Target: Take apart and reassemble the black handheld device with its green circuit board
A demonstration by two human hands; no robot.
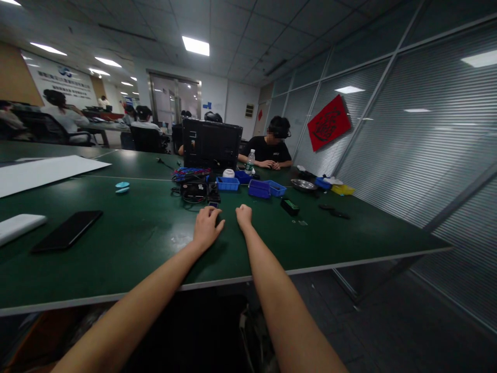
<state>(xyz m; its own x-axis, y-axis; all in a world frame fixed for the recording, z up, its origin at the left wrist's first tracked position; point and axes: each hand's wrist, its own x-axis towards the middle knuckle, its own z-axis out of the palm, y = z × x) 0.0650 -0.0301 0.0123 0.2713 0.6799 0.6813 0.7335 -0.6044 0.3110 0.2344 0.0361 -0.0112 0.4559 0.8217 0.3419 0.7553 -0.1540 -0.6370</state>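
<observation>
Both of my arms reach over the green table. My left hand is open, its fingers bent and apart, just in front of a small dark device. To its right, my right hand is closed in a fist, and whether anything is inside is hidden. Beyond the hands are a black box with cables, a blue tray, a white ball and a darker blue bin.
A black monitor stands behind the trays, near a bottle. Right are a green-topped black box and a metal bowl. Left lie a black phone and light-blue case. A person sits across the table.
</observation>
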